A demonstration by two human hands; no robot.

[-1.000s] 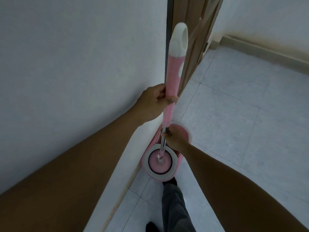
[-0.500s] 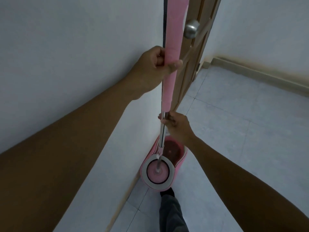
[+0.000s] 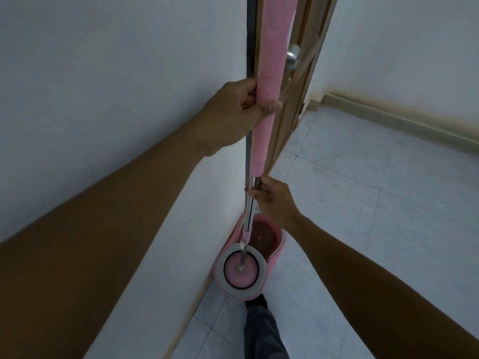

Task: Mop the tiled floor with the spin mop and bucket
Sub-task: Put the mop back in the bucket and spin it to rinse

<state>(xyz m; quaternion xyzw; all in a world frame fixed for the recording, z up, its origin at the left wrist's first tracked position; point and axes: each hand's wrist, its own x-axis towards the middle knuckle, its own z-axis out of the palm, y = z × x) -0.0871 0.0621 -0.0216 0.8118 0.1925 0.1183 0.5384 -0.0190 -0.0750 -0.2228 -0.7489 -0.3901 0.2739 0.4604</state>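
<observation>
The spin mop stands almost upright, its pink handle sleeve (image 3: 269, 73) running out of the top of the view. My left hand (image 3: 242, 104) grips the sleeve. My right hand (image 3: 272, 198) is closed on the bare metal shaft (image 3: 248, 216) just below the sleeve's lower end. The pink mop head (image 3: 241, 271) sits in the grey-rimmed spinner basket of the pink bucket (image 3: 281, 248), which stands on the tiled floor (image 3: 375, 229) against the wall. The bucket's far compartment holds dark water.
A white wall (image 3: 116, 99) runs along the left, with a skirting strip at floor level. A wooden door (image 3: 308, 81) with a metal knob (image 3: 293, 58) stands behind the mop. My leg in grey trousers (image 3: 261, 332) is just in front of the bucket.
The pink sleeve has slid up the shaft with my left hand over the last second, exposing more metal shaft. My right hand rose along the shaft. The mop head stayed in the basket.
</observation>
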